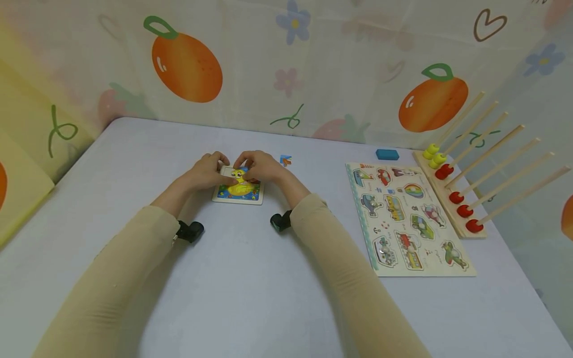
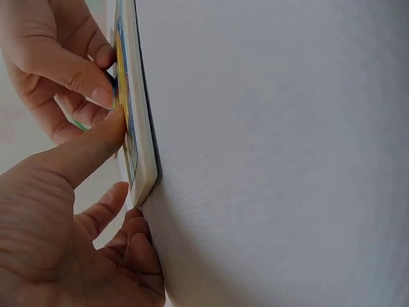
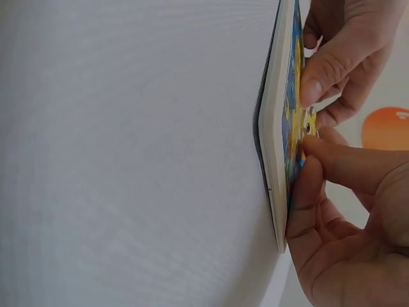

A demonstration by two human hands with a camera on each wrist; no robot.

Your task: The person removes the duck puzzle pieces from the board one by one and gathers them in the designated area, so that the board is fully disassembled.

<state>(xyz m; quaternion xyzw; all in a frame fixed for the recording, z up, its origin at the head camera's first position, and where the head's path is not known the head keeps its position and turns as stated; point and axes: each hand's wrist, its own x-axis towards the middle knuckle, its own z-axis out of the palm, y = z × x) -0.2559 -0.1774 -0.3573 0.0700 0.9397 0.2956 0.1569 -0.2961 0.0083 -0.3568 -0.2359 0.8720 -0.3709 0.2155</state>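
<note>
Puzzle, between left hand and right hand

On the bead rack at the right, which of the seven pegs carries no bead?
The middle peg, fourth from either end of the bead rack; the other six each carry red or yellow beads at the base.

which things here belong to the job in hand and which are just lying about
In the job:
- duck jigsaw puzzle, touched by the left hand and right hand
- loose blue-and-orange piece, probably part of it

Lying about:
- vehicle puzzle board
- wooden bead rack
- blue block
</note>
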